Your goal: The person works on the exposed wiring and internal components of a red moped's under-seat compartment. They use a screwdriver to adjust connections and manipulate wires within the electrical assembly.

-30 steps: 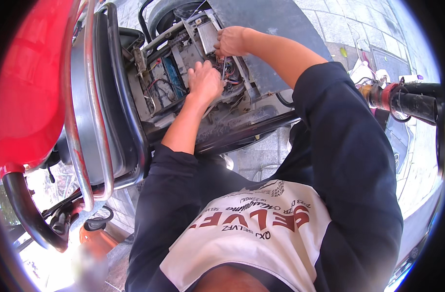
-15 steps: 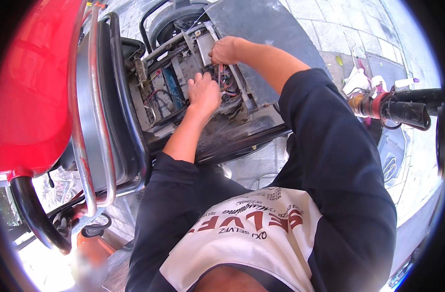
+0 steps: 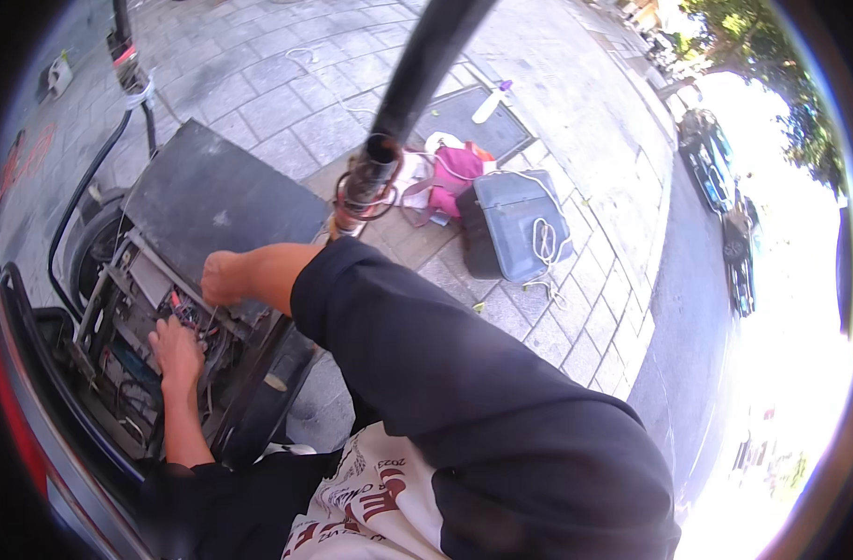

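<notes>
An opened compartment in a dark vehicle frame (image 3: 249, 383) lies at the left, packed with tangled wires (image 3: 195, 315) and a silvery box (image 3: 154, 280). My left hand (image 3: 177, 350) is over the wires, its fingers curled down among them; what they pinch is hidden. A small orange-red piece shows just beyond those fingertips. Closed like a fist, my right hand (image 3: 225, 278) is at the compartment's edge, beside a flat dark panel (image 3: 223, 191). Whatever sits inside that fist is not visible. A bluish part (image 3: 132, 362) lies deeper in, left of my left hand.
An upright dark pole (image 3: 389, 121) with a wrapped joint rises close to my right arm. Beyond it, a grey lidded bin (image 3: 515, 229) with a pale cord stands on paving near pink cloth (image 3: 456, 177). A wheel (image 3: 99, 238) is behind the compartment; parked cars line the road.
The view has swung right, bringing the bin and road into sight and shifting the compartment left. My right hand has moved off the silvery box to the panel's edge; my left stays by the wires.
</notes>
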`<action>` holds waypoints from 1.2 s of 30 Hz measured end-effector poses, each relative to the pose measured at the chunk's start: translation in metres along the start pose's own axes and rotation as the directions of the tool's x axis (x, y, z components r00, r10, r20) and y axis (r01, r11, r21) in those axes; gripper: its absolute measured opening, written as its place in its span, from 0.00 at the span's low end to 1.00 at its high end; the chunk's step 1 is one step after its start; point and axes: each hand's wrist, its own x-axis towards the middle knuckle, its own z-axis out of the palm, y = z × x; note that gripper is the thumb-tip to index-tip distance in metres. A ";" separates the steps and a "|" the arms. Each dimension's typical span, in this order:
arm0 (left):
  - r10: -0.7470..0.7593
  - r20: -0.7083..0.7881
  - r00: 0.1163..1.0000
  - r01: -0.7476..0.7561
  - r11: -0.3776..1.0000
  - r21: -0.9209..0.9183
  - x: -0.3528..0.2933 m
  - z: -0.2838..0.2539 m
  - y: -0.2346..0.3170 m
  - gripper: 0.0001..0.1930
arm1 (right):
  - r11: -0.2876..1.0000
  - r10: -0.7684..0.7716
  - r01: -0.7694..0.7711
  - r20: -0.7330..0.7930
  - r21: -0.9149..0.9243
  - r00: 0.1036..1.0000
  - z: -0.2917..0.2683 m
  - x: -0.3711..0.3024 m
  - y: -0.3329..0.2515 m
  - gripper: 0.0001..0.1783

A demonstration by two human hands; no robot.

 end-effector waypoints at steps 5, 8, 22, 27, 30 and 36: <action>0.036 -0.026 0.999 -0.037 0.998 -0.047 -0.003 0.017 -0.020 0.12 | 0.998 0.067 -0.069 0.150 0.006 0.986 -0.028 -0.003 -0.025 0.19; 0.072 0.011 0.997 -0.072 0.997 -0.014 -0.008 0.008 -0.022 0.13 | 0.991 0.013 -0.037 0.183 0.130 0.983 -0.032 -0.013 -0.033 0.18; 0.136 0.013 0.991 -0.135 0.990 -0.036 0.000 0.022 -0.020 0.12 | 0.945 0.011 -0.156 0.449 0.286 0.893 0.009 0.021 -0.073 0.27; 0.150 0.044 0.988 -0.146 0.986 -0.085 -0.005 0.014 -0.021 0.08 | 0.927 -0.045 -0.167 0.542 0.336 0.839 0.001 0.014 -0.071 0.25; 0.171 0.060 0.983 -0.165 0.982 -0.090 -0.005 0.030 -0.027 0.07 | 0.914 -0.084 -0.160 0.559 0.374 0.825 -0.006 0.014 -0.069 0.24; 0.212 0.030 0.977 -0.207 0.972 -0.114 -0.001 0.035 -0.023 0.09 | 0.883 -0.134 -0.177 0.594 0.435 0.793 -0.005 0.010 -0.067 0.22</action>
